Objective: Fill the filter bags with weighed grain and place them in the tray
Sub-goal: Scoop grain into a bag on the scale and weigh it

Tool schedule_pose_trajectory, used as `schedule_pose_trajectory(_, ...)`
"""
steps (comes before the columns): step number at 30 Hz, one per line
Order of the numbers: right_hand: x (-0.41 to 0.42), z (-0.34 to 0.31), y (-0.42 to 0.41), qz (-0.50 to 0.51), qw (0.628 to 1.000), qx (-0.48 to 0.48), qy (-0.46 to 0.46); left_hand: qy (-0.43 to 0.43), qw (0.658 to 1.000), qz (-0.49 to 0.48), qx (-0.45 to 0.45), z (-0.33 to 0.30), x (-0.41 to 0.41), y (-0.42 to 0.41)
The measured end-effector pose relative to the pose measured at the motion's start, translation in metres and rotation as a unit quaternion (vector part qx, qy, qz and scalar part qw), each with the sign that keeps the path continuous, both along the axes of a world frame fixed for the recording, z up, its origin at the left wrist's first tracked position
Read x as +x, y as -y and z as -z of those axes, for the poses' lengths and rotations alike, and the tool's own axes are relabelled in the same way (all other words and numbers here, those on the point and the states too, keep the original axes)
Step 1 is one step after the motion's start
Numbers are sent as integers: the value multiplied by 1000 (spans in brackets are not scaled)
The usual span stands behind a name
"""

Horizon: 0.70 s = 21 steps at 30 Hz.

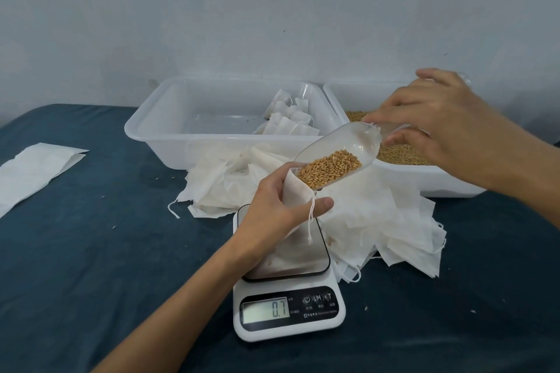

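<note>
Table (pixel 91 266), dark blue cover, is carrying everything; scattered grains are lying on it.
Two white trays are sitting side by side at 12 o'clock from the scale: the left tray (pixel 157 136) is holding a cluster of filled filter bags (pixel 291 121) in its right half; the right tray (pixel 430 182) is holding loose grain (pixel 400 154), partly hidden behind the right hand.
A heap of empty filter bags (pixel 378 215) is lying between the trays and the scale, spreading toward 3 o'clock; a flat white sheet (pixel 33 172) is lying well apart at 9 o'clock, at the table edge.
Digital scale (pixel 288 306) is sitting nearest the person; display is reading 0.7; unit too small to tell.
Left hand (pixel 272 209) is gripping an open filter bag (pixel 295 191) above the scale platform, thumb and fingers curled round its mouth; the bag's lower end is resting on the platform; drawstring is hanging down.
Right hand (pixel 433 121) is pinching the handle of a clear scoop (pixel 342 148), tilting it down toward 7 o'clock; the scoop's lip is touching the bag mouth; a portion of grain is lying at the lip.
</note>
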State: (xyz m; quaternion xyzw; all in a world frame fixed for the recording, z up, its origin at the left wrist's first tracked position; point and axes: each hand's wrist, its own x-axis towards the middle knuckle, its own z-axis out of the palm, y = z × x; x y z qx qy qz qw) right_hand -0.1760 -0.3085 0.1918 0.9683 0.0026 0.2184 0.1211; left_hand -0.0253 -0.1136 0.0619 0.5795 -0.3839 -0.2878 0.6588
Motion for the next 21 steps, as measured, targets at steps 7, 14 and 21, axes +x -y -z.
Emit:
schedule_pose_trajectory(7,-1,3,2,-5,1000,19,3,1,1000,-3,3,-2,-1,-1)
schedule_pose_trajectory(14,-1,3,1,1,1000,22,0,2,1000,-16,9,-1,-1,-1)
schedule_pose_trajectory(21,-1,3,1,2,1000,13,1,6,999,-29,26,-2,-1,-1)
